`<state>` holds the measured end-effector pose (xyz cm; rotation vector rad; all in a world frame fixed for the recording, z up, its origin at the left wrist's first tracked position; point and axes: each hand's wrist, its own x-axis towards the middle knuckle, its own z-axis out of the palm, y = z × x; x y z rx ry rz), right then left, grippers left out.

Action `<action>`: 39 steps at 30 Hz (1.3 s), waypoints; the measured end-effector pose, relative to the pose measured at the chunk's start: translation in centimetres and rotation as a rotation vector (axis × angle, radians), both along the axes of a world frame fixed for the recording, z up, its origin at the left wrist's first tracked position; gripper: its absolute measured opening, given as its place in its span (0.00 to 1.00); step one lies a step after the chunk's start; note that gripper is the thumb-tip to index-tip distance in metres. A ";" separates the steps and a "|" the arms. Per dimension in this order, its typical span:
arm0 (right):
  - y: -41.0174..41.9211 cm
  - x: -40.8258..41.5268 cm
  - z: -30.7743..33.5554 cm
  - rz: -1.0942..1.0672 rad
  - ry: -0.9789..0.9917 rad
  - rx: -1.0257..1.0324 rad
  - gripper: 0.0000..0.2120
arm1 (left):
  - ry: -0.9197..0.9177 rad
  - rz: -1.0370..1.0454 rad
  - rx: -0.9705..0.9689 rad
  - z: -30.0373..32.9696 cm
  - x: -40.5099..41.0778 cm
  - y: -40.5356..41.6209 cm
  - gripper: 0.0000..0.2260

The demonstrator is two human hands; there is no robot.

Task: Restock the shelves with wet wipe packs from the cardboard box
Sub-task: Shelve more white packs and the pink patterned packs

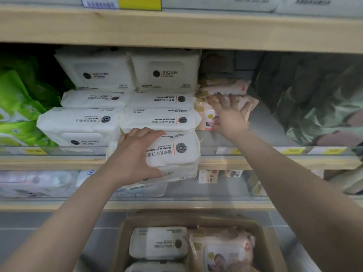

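My left hand point(135, 154) grips a white baby wet wipe pack point(176, 150) at the front edge of the middle shelf point(255, 161), with further white packs under it. My right hand point(227, 112) reaches onto the shelf, and its straight fingers press on the peach-coloured wipe packs point(225, 89) stacked there. Stacks of white wipe packs point(125, 99) fill the shelf to the left. Below, on the floor, the cardboard box point(263, 238) holds white packs point(159, 244) and peach packs point(222, 250).
Green wipe packs point(17, 107) lie at the shelf's far left. Dark grey-green bags point(314, 95) fill its right end, with bare shelf between them and the peach packs. A wooden shelf point(176, 30) runs above and a lower shelf point(39, 183) holds more packs.
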<state>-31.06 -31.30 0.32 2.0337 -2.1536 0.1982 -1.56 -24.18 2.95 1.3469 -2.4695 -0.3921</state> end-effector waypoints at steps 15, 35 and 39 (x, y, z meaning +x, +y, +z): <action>8.7 3.5 5.8 0.357 -0.782 0.099 0.39 | 0.005 0.033 0.111 1.7 -0.5 1.2 0.47; 20.8 9.0 5.0 -0.023 -1.506 0.133 0.37 | 0.511 0.349 0.203 3.6 3.9 8.8 0.42; 19.1 11.0 6.9 0.012 -1.581 0.111 0.30 | 0.638 0.396 0.468 2.9 7.3 9.2 0.33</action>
